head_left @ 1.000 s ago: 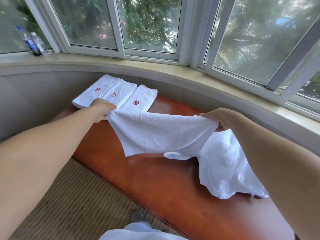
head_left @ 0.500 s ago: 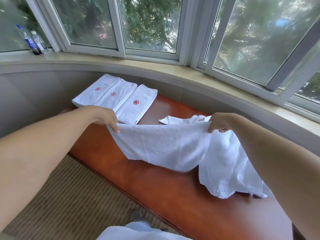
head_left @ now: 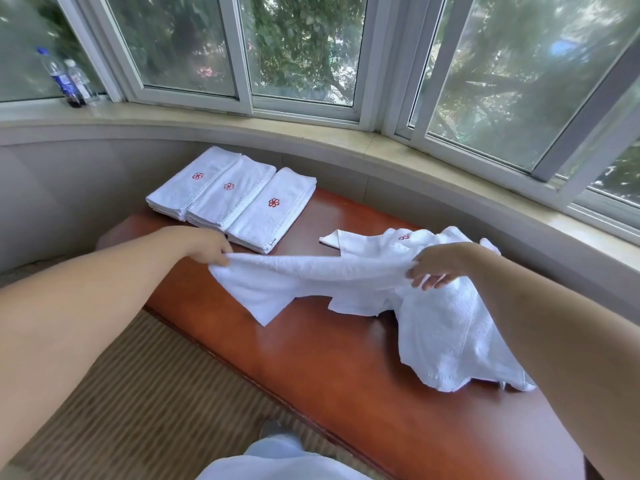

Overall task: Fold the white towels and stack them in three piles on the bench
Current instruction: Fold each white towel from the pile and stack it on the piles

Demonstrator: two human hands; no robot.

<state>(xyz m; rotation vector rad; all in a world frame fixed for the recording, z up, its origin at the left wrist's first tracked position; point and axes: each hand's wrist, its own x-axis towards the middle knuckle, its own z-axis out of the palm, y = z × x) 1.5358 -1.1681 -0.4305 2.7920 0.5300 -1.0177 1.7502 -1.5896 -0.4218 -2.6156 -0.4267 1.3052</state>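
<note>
Nearest, a pale garment and a striped mat (head_left: 145,403) lie below the desk (head_left: 346,375); over the desk's red-brown top both hands stretch one white towel (head_left: 311,275) by its upper edge; the left hand (head_left: 204,245) pinches one corner with curled fingers; the right hand (head_left: 438,266) grips the other, some fingers loose. Beneath the right arm lies a heap of unfolded towels (head_left: 446,334); farther back three folded piles (head_left: 232,197) sit side by side, touching. The step in hand looks like spreading for a fold; next, I judge, the towel needs laying flat and doubling; beyond, bottles (head_left: 67,79) stand on the sill.
</note>
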